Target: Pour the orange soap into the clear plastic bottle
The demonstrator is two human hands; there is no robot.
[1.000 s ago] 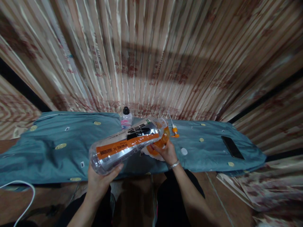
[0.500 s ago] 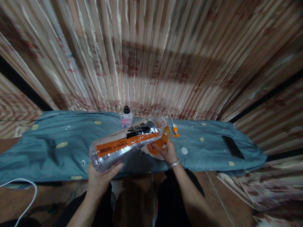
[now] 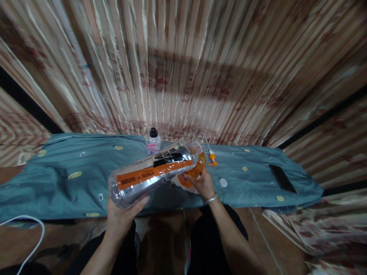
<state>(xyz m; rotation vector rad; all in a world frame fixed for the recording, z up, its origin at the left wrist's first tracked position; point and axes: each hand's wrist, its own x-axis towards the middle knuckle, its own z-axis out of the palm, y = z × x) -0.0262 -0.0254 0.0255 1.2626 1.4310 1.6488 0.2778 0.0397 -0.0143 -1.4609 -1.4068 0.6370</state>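
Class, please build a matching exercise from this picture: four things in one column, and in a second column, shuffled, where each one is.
Things:
1. large clear bottle
2. small black-capped bottle
3. black phone
4. white cable

Places:
A. flat on the blue cloth, far right
B. tilted in the left hand, mouth toward the orange container at the right hand
C. lower left, off the cloth
D. upright at the cloth's back edge

Pairs: 1-B, 2-D, 3-A, 4-C

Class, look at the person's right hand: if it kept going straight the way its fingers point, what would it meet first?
The right hand already touches the orange container; beyond it, probably the tilted clear bottle's neck, though depth is unclear.
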